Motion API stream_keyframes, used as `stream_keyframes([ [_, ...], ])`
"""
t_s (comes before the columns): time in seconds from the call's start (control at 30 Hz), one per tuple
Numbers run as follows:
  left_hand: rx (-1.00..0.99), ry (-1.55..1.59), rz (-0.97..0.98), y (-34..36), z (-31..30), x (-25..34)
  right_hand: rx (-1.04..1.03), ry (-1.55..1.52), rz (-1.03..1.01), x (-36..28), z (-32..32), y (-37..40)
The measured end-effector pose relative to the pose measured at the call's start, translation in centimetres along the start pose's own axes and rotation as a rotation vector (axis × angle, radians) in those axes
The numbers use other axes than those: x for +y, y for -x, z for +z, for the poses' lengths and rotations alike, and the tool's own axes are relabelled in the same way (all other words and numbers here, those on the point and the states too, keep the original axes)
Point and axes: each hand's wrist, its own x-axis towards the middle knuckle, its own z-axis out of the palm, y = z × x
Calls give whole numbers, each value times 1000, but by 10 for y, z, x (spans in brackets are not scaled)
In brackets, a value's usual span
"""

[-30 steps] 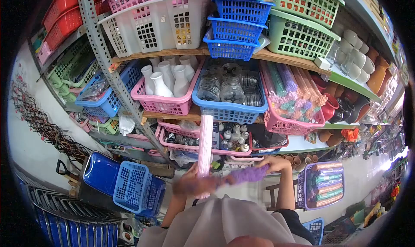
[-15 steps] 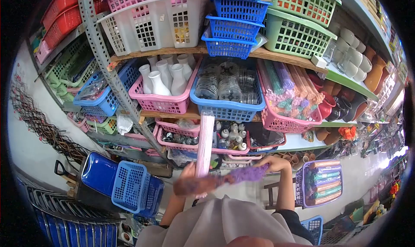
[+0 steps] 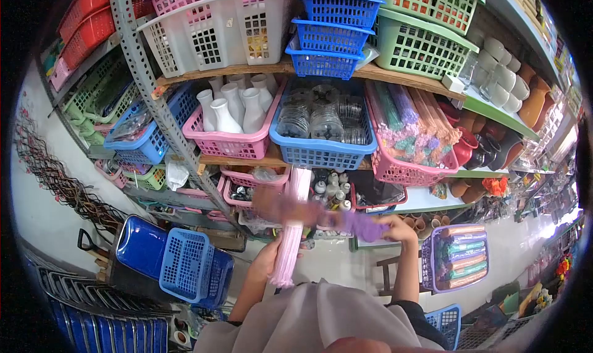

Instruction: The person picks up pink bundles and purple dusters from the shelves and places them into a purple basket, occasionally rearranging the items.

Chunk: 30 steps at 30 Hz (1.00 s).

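A long pale pink bundle (image 3: 290, 248) stands slanted in front of my body, with my left hand (image 3: 268, 256) closed round its lower part. My right hand (image 3: 398, 229) is closed on the purple end of a duster (image 3: 364, 225). The duster's brown part, smeared by motion, crosses in front of the pink bundle. Beyond the hands, a pink basket (image 3: 407, 175) on the shelf holds long wrapped bundles in green, purple and peach.
A blue basket (image 3: 324, 158) holds clear discs beside a pink basket (image 3: 225, 146) of white vases. Low on the right is a purple basket (image 3: 430, 263) of wrapped bundles. Blue baskets (image 3: 184, 263) stand at the lower left, near a metal shelf post (image 3: 164, 106).
The duster has swung up and away from my body, across the pink bundle. The bundle's lower end now shows below my left hand. My right hand has shifted slightly.
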Motion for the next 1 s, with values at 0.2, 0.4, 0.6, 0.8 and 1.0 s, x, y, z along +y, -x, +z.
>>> stream_keyframes([
  [0.2, -36, -27, 80, -2, -1, -4, 94, -43, 114, -3, -2, 7],
  [0.4, 160, 166, 39, -16, -43, -28, -202, 125, -42, -25, 10, 5],
  [0.6, -84, 157, 25, -2, 24, -1, 250, -197, 72, -6, 10, -1],
  [0.8, -145, 206, -89, -3, 27, -7, -459, 167, -32, 2, 2, 11],
  [1.0, -38, 47, 27, -24, 5, -20, 200, -106, 105, -12, 4, 40],
])
